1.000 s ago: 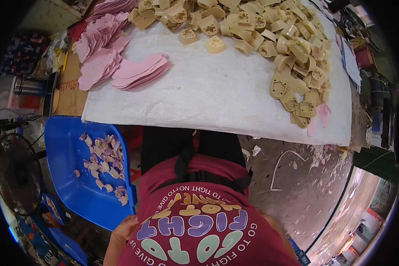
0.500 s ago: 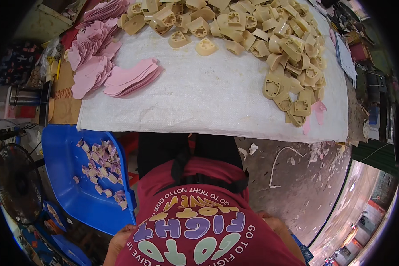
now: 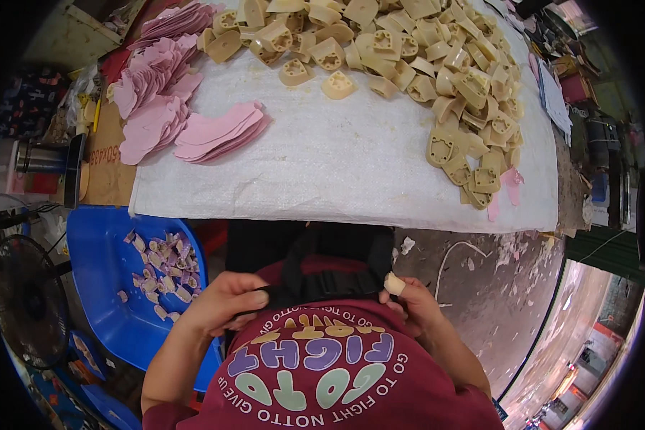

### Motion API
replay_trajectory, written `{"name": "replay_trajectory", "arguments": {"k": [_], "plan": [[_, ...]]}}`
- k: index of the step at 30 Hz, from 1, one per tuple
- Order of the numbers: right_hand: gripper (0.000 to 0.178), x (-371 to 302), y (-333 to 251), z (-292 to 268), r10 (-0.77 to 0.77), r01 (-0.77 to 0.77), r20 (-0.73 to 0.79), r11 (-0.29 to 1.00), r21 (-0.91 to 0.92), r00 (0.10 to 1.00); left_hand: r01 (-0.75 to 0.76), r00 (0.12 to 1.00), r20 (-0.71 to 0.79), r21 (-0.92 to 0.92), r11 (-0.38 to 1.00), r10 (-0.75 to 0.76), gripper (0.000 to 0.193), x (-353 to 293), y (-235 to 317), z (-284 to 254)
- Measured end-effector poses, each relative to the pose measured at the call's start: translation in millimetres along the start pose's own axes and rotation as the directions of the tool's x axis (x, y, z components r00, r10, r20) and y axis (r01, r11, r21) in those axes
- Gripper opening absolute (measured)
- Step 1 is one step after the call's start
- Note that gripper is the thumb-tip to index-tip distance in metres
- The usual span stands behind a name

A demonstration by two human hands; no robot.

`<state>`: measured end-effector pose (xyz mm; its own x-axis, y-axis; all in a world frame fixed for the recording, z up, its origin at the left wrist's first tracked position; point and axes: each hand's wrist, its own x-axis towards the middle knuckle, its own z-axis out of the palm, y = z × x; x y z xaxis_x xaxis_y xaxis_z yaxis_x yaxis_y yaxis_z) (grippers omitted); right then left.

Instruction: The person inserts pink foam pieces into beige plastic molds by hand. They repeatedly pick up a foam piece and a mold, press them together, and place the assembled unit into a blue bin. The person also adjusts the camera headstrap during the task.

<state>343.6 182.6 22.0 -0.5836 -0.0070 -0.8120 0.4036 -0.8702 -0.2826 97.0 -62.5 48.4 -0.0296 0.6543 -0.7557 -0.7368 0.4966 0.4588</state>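
Left hand (image 3: 229, 295) rose, pinching strap (image 3: 297, 290); right hand (image 3: 416, 304) rose, grip too hidden to tell.

A desk (image 3: 337, 190) is covered by a white woven sheet (image 3: 294, 154), with brown cardboard (image 3: 107, 147) along its left edge. Stacks of pink flat cut-outs (image 3: 221, 134) fan out on the left. Hollow, tan moulded pieces (image 3: 485, 179) form a thick heap curving across the far side and down the right, beside small pink scraps (image 3: 511, 188).
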Motion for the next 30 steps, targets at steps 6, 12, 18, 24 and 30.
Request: {"name": "replay_trajectory", "arguments": {"k": [6,12,18,24,30], "plan": [[0.027,-1,-6,17,-0.058,0.052,-0.124,0.997,-0.051,0.991,-0.045,0.999,0.009,0.051,0.998,0.045,0.019,43,22,43],[0.027,16,2,11,-0.401,0.307,-0.066,0.786,-0.537,0.914,-0.247,0.943,-0.265,-0.158,0.956,0.200,0.025,64,8,53],[0.037,36,-31,59,-0.852,0.602,0.277,0.055,-0.797,0.444,-0.451,0.840,-0.366,-0.060,0.891,0.401,0.027,67,1,52],[0.038,32,-61,102,-0.736,0.553,0.285,0.143,-0.821,0.614,-0.734,0.653,-0.353,-0.073,0.676,0.670,0.023,72,-5,52],[0.043,62,-62,104,-0.113,0.465,0.498,0.576,-0.672,0.860,-0.855,0.518,-0.251,-0.103,0.509,0.818,0.022,71,4,51]]}}
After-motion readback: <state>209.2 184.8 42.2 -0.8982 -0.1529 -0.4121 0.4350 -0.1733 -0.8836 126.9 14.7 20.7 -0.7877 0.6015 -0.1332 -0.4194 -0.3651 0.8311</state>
